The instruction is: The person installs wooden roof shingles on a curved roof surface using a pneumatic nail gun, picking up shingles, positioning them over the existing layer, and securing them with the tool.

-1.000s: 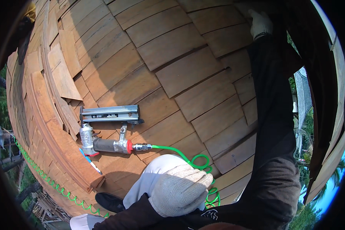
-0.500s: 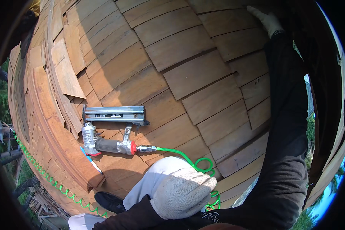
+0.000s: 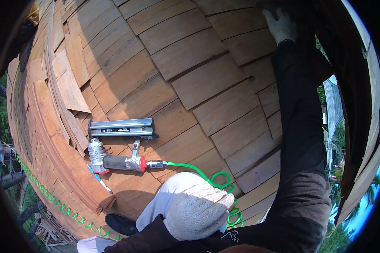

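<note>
My right hand (image 3: 281, 28), in a pale knit glove, reaches to the far right with its fingers spread. It is at the shaded shingles beside a dark edge. My left hand (image 3: 200, 214), gloved alike, rests on my knee in white trousers (image 3: 162, 200); its bent fingers are pressed together and curl over the knee. Left of it, a pneumatic stapler (image 3: 121, 145) with a silver magazine and dark grip lies on the wooden shingles (image 3: 209, 82). A green air hose (image 3: 190, 166) runs from its fitting towards my knee and coils there. Neither hand touches the tool.
A blue-and-white pen (image 3: 99, 178) lies by the stapler, on a curved wooden ridge (image 3: 63, 156). Loose shingles (image 3: 69, 84) stick up at the left. More coiled green hose (image 3: 61, 205) crosses the lower left slope. My black shoe (image 3: 120, 223) stands near the ridge's end.
My right hand has turned and spread its fingers more, shifting slightly left in view. The whole view has shifted a little; the stapler and my left hand stay in place.
</note>
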`<state>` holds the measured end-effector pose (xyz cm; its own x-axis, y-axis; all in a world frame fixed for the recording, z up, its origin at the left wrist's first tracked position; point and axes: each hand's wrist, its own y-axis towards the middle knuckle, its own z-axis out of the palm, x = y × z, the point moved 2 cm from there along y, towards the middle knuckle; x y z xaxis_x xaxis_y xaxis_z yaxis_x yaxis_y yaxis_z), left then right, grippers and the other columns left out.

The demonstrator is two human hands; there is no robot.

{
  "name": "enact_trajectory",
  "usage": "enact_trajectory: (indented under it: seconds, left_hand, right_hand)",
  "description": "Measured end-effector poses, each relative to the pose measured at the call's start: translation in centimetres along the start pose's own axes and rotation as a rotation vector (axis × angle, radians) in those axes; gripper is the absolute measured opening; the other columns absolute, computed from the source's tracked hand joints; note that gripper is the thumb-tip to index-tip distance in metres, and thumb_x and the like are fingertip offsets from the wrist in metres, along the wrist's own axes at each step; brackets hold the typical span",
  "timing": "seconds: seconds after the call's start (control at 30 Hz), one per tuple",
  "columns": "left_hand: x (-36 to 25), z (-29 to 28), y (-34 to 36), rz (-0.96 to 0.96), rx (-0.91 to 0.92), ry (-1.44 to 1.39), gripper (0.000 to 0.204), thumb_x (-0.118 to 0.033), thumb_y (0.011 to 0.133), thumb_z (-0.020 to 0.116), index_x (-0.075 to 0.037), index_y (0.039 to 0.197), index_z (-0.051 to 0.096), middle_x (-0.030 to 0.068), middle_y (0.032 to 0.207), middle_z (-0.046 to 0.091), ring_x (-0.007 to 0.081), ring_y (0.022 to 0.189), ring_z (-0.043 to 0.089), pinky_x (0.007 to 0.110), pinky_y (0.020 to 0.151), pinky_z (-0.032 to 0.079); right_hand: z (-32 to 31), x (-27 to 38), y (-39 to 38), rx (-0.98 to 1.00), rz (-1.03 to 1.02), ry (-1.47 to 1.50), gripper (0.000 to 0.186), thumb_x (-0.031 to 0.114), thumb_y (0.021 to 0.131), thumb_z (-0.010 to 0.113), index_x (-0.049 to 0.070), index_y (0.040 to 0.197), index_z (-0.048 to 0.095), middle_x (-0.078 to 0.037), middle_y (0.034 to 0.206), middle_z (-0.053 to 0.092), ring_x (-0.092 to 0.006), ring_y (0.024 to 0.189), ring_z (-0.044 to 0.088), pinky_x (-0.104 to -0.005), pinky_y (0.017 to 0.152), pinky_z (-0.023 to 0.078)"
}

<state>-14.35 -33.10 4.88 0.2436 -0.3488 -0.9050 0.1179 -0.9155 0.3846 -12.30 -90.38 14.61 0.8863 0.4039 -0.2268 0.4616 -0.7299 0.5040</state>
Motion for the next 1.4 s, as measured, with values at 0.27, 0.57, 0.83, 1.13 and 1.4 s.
enact_trajectory:
  seconds: [0.27,0.57,0.83,1.13,1.4]
  left_hand:
    - [0.3,0.2,-0.1,0.024,-0.008,-0.004,0.046,-0.024,0.094,0.071,-0.004,0.135,0.067,0.0135,0.12,0.074,0.0304,0.106,0.075,0.044,0.093,0.06]
    - [0.2,-0.2,0.2,0.007,-0.011,-0.007,0.042,-0.023,0.094,0.072,-0.005,0.132,0.07,0.0128,0.118,0.075,0.0295,0.105,0.075,0.044,0.091,0.061]
    - [0.6,0.7,-0.6,0.005,-0.017,-0.009,0.045,-0.023,0.094,0.073,-0.005,0.135,0.069,0.0126,0.12,0.074,0.0304,0.108,0.074,0.044,0.094,0.06]
    - [0.7,1.2,-1.1,0.023,-0.082,0.008,0.044,-0.019,0.093,0.073,-0.004,0.135,0.07,0.014,0.121,0.075,0.0312,0.106,0.075,0.044,0.094,0.06]
    - [-0.4,1.7,-1.0,0.128,-0.249,0.13,0.044,-0.008,0.081,0.08,-0.003,0.124,0.075,0.0126,0.104,0.078,0.0325,0.092,0.075,0.044,0.082,0.059]
  right_hand:
    - [0.6,-1.0,0.7,-0.006,0.029,0.025,0.093,0.079,0.095,0.05,0.019,0.165,0.043,-0.008,0.173,0.038,-0.0395,0.155,0.039,-0.0529,0.124,0.036]
    - [-0.4,0.2,-0.2,-0.034,0.042,0.055,0.097,0.083,0.09,0.056,0.019,0.162,0.05,-0.009,0.169,0.045,-0.0359,0.152,0.045,-0.0507,0.122,0.04]
    - [-0.2,-0.2,-0.1,-0.032,0.014,0.078,0.092,0.08,0.092,0.056,0.018,0.16,0.053,-0.011,0.164,0.052,-0.0352,0.15,0.049,-0.0481,0.12,0.043]
    - [-1.0,-0.1,-1.3,-0.215,0.075,0.319,0.086,0.067,0.094,0.065,0.01,0.157,0.054,-0.019,0.158,0.056,-0.039,0.146,0.052,-0.0452,0.12,0.043]
    - [0.6,-0.4,-2.2,0.008,-0.092,0.143,0.071,0.054,0.102,0.055,0.016,0.161,0.048,-0.014,0.168,0.044,-0.0398,0.153,0.043,-0.0468,0.125,0.038]
